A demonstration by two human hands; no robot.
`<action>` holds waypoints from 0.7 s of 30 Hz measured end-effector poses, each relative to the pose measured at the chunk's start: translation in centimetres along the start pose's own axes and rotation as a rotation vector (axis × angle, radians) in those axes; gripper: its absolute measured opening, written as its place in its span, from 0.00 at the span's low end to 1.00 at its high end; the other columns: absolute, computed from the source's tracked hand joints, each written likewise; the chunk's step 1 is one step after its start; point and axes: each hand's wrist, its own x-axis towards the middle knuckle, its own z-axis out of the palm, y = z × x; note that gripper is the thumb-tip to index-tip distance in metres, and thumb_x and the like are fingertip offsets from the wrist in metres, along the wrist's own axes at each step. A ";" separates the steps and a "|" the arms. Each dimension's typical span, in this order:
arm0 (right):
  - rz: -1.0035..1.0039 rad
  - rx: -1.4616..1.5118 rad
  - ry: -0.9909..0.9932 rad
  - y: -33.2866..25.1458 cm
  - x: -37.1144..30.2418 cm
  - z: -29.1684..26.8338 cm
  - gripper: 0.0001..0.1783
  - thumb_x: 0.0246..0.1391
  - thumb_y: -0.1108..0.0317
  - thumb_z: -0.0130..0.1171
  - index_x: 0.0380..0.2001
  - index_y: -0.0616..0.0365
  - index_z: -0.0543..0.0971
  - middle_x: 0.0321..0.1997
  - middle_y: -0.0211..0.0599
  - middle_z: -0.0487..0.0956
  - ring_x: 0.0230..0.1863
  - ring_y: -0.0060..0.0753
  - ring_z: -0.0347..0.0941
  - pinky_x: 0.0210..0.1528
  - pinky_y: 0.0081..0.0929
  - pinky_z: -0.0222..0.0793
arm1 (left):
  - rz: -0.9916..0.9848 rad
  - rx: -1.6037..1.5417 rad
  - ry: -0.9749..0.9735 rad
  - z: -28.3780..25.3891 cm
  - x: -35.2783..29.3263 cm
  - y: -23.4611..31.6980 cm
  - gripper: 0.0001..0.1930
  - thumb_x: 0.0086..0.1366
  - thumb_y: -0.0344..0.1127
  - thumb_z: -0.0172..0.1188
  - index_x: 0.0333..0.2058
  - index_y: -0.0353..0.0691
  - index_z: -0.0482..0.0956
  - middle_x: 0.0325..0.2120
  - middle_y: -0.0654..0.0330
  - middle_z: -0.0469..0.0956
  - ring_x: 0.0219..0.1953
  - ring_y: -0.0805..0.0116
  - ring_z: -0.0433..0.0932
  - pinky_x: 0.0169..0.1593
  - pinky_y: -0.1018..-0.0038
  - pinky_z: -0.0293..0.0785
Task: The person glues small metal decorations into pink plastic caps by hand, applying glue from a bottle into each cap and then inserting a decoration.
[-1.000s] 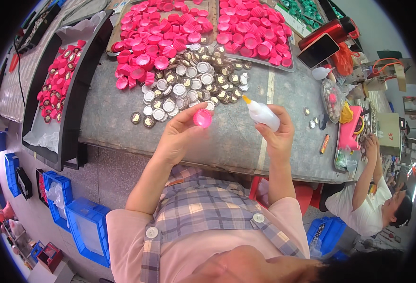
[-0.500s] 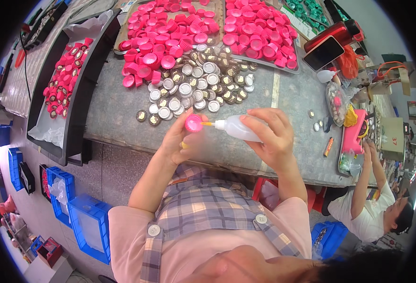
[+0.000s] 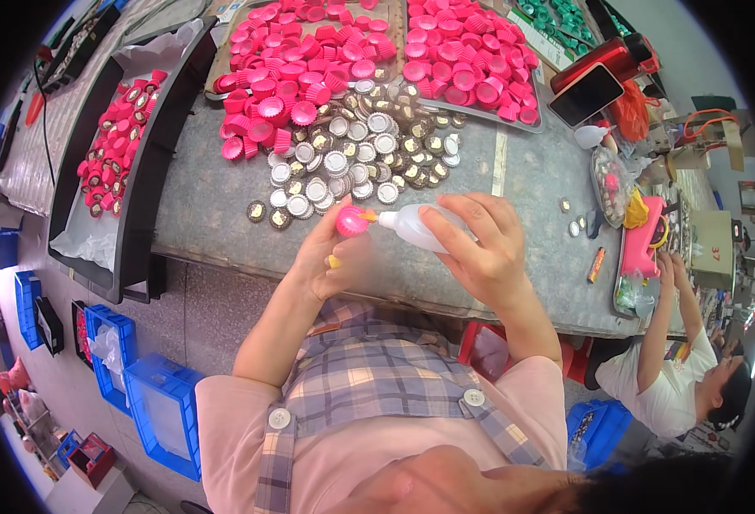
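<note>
Bottle (image 3: 412, 228) R of cup (image 3: 352, 223); caps (image 3: 335, 163) behind, on tbl (image 3: 215, 201); tray (image 3: 144, 193) far L, phone (image 3: 587, 94) back R

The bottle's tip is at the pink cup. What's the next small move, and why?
Probably a gentle squeeze of the whitish bottle by the right hand: its orange tip is at the pink cup, which the left hand holds. Whether anything is coming out is too small to tell.

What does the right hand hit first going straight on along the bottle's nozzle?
Likely the pink cup in the left hand; the yellow nozzle of the bottle in the right hand overlaps the cup's rim here. Depth leaves contact unclear.
</note>
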 end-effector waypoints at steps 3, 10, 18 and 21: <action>0.004 -0.006 -0.011 -0.1 0.0 0.2 0.17 0.31 0.69 0.56 0.32 0.52 0.76 0.33 0.32 0.72 0.34 0.32 0.68 0.33 0.27 0.64 | 0.048 0.004 0.220 1.3 0.0 -0.3 0.23 0.65 0.51 0.34 0.36 0.37 0.70 0.07 0.68 0.55 0.07 0.79 0.51 0.07 0.86 0.51; 0.009 -0.016 -0.017 -0.2 0.0 0.3 0.16 0.32 0.69 0.56 0.31 0.52 0.76 0.33 0.31 0.71 0.35 0.31 0.68 0.34 0.28 0.64 | 0.084 0.027 0.362 2.7 0.1 -0.7 0.22 0.65 0.51 0.35 0.32 0.37 0.68 0.08 0.68 0.56 0.08 0.80 0.51 0.07 0.86 0.53; 0.009 -0.039 -0.015 -0.2 -0.1 0.4 0.16 0.32 0.69 0.55 0.32 0.51 0.76 0.33 0.31 0.71 0.35 0.31 0.67 0.34 0.27 0.64 | 0.100 0.042 0.426 3.6 0.2 -1.0 0.22 0.64 0.52 0.35 0.28 0.38 0.66 0.08 0.68 0.56 0.08 0.80 0.51 0.06 0.87 0.52; -0.006 -0.043 -0.026 -0.2 0.0 0.4 0.16 0.32 0.69 0.55 0.32 0.51 0.76 0.34 0.32 0.71 0.35 0.31 0.67 0.34 0.27 0.63 | 0.120 0.075 0.433 3.3 0.1 -1.0 0.22 0.64 0.52 0.35 0.28 0.38 0.66 0.08 0.68 0.56 0.08 0.80 0.51 0.06 0.87 0.52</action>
